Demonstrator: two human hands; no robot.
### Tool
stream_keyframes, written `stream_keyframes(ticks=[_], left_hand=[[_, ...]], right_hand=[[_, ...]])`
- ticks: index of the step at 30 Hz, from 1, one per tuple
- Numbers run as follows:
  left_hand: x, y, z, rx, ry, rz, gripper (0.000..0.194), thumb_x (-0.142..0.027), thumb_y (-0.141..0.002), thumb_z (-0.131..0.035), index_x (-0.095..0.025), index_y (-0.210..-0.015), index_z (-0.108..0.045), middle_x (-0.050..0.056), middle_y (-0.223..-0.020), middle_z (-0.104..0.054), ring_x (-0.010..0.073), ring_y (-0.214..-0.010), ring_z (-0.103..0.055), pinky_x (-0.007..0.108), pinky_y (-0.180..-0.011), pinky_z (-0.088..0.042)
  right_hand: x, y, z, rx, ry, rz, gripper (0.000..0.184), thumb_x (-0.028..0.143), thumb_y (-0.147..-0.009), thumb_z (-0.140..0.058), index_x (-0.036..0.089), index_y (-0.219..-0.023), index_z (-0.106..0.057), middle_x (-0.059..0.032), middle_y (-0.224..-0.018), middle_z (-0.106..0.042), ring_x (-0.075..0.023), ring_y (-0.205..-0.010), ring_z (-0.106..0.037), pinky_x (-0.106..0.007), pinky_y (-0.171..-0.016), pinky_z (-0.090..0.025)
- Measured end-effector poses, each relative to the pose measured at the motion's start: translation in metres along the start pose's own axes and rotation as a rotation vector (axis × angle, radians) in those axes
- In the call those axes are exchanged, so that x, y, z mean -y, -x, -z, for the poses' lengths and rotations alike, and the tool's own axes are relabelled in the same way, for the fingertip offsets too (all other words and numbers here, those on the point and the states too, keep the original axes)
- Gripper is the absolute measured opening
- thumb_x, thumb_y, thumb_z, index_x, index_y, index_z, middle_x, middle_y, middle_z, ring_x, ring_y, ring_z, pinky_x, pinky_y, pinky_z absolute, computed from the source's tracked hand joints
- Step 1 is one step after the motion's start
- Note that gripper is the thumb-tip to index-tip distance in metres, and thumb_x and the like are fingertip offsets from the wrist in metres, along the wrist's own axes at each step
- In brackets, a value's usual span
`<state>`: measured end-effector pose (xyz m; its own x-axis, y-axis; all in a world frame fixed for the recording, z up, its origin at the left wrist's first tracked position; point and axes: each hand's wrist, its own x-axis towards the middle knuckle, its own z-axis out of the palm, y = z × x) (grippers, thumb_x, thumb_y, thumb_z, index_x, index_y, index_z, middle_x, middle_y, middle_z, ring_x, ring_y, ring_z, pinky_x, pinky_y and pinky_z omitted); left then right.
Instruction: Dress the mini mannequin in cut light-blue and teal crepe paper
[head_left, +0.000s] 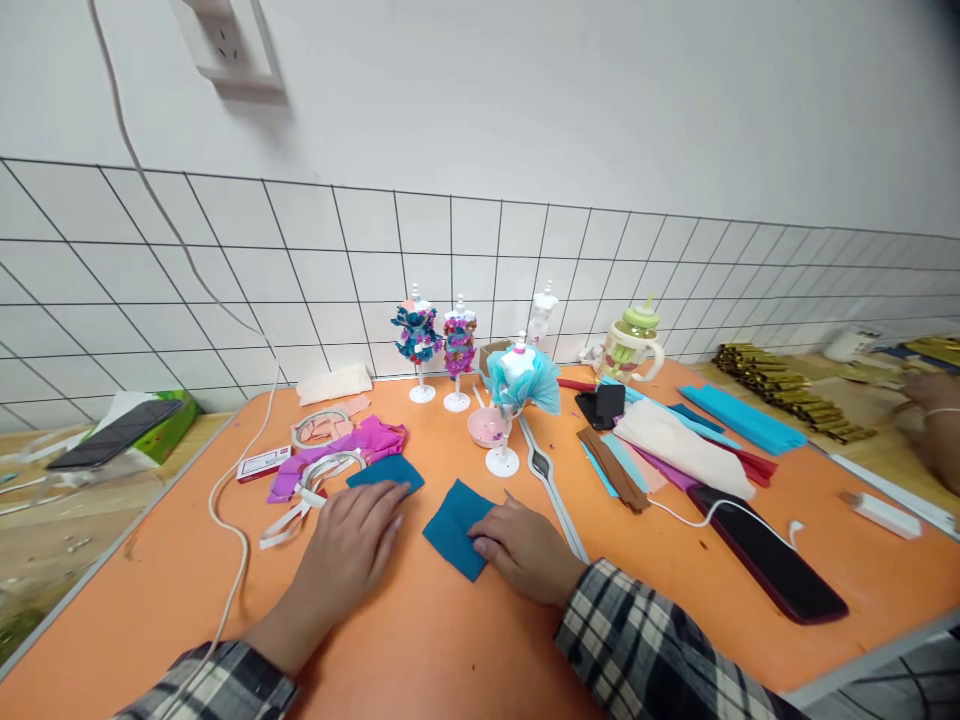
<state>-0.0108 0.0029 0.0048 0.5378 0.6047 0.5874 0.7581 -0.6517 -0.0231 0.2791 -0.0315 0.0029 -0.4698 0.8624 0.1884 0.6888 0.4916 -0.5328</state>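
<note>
My left hand (351, 548) lies flat on the orange table (420, 640), fingers stretched out, its fingertips resting on a teal paper piece (386, 470). My right hand (526, 548) rests on the lower right edge of a second teal paper square (456, 525), fingers curled down onto it. Just beyond stand a small mannequin with a turquoise paper skirt (519, 380) and a pink bowl (486, 427).
Two flower-covered mannequins (438, 345) and a bare white one (541, 315) stand by the tiled wall. Magenta paper (360, 445), white ribbon (300, 505), a white cable (229, 520), a cup (630, 345), coloured paper sheets (675, 440) and a dark phone (765, 550) lie around. Another person's hand (930, 420) is at far right.
</note>
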Motion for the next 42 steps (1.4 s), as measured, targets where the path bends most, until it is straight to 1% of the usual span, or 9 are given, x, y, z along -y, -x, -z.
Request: stream_keyframes(ticks=[3,7,13,19,24,29,33,36,42], left_hand=[[-0.015,0.009,0.005,0.001,0.263,0.035,0.033,-0.034,-0.097,-0.055,-0.022,-0.128,-0.06,0.011,-0.122,-0.071,0.0288,-0.114,-0.065,0.043,-0.099,-0.05],[-0.028,0.011,-0.007,0.145,0.379,0.125,0.063,-0.049,-0.09,-0.068,-0.024,-0.144,-0.047,0.015,-0.138,-0.063,0.034,-0.126,-0.06,0.049,-0.104,-0.051],[-0.025,0.014,-0.019,0.261,0.504,0.091,0.102,-0.046,-0.084,-0.077,-0.03,-0.162,-0.014,0.019,-0.161,-0.041,0.0422,-0.147,-0.038,0.062,-0.116,-0.037],[-0.029,0.015,-0.013,0.285,0.677,0.109,0.084,-0.032,-0.087,-0.074,-0.034,-0.157,-0.026,0.008,-0.119,-0.072,0.0334,-0.126,-0.059,0.059,-0.115,-0.038],[-0.036,0.016,-0.013,0.443,0.693,0.213,0.108,-0.024,-0.065,-0.088,-0.031,-0.155,-0.03,0.014,-0.144,-0.058,0.0383,-0.135,-0.052,0.06,-0.113,-0.039],[-0.033,0.022,-0.011,0.533,0.814,0.193,0.122,-0.018,-0.075,-0.08,-0.038,-0.16,0.005,0.013,-0.146,-0.058,0.03,-0.126,-0.062,0.052,-0.108,-0.048],[-0.032,0.025,-0.008,0.541,0.782,0.182,0.143,-0.017,-0.064,-0.089,-0.046,-0.158,0.014,0.015,-0.165,-0.036,0.0329,-0.128,-0.06,0.054,-0.106,-0.049],[-0.033,0.021,-0.006,0.578,0.778,0.247,0.136,-0.014,-0.064,-0.087,-0.044,-0.16,0.005,0.014,-0.161,-0.044,0.0325,-0.129,-0.059,0.052,-0.105,-0.05],[-0.032,0.006,0.003,0.626,0.64,0.171,0.099,-0.033,-0.054,-0.096,-0.033,-0.143,-0.053,0.01,-0.132,-0.067,0.0377,-0.123,-0.059,0.053,-0.105,-0.048]], right_hand=[[0.002,-0.001,-0.004,-0.115,0.048,-0.109,0.026,0.031,-0.097,-0.059,0.022,-0.121,-0.067,-0.0061,-0.112,-0.071,-0.0239,-0.103,-0.06,-0.038,-0.091,-0.045],[0.005,-0.005,-0.007,-0.183,0.168,-0.254,0.039,0.039,-0.087,-0.073,0.015,-0.117,-0.068,-0.0133,-0.111,-0.067,-0.031,-0.104,-0.057,-0.044,-0.089,-0.045],[0.014,-0.009,-0.013,-0.145,-0.033,-0.07,0.008,0.015,-0.087,-0.069,0.022,-0.09,-0.071,-0.0029,-0.096,-0.071,-0.0196,-0.096,-0.063,-0.033,-0.088,-0.047],[0.021,-0.006,-0.019,-0.297,-0.445,-0.006,0.012,0.014,-0.089,-0.059,0.022,-0.087,-0.069,-0.0029,-0.093,-0.077,-0.0157,-0.085,-0.071,-0.026,-0.074,-0.051],[0.021,-0.005,-0.022,-0.247,-0.157,-0.073,0.02,0.021,-0.085,-0.07,0.02,-0.105,-0.071,-0.0053,-0.098,-0.075,-0.0214,-0.093,-0.066,-0.033,-0.084,-0.048],[0.017,-0.007,-0.026,-0.057,-0.014,-0.137,0.009,0.022,-0.087,-0.071,0.023,-0.095,-0.076,-0.0029,-0.091,-0.074,-0.0209,-0.091,-0.064,-0.031,-0.08,-0.044],[0.015,-0.007,-0.02,-0.157,-0.091,-0.13,0.006,0.02,-0.087,-0.072,0.023,-0.09,-0.076,-0.0012,-0.089,-0.074,-0.0176,-0.088,-0.064,-0.028,-0.079,-0.044],[0.014,-0.006,-0.018,-0.29,-0.195,-0.096,0.004,0.018,-0.085,-0.072,0.022,-0.086,-0.074,-0.0015,-0.084,-0.071,-0.0165,-0.08,-0.062,-0.027,-0.075,-0.044],[0.006,-0.002,-0.018,-0.446,-0.527,-0.129,0.019,0.031,-0.099,-0.047,0.02,-0.097,-0.062,-0.0067,-0.087,-0.074,-0.0166,-0.074,-0.066,-0.027,-0.067,-0.049]])
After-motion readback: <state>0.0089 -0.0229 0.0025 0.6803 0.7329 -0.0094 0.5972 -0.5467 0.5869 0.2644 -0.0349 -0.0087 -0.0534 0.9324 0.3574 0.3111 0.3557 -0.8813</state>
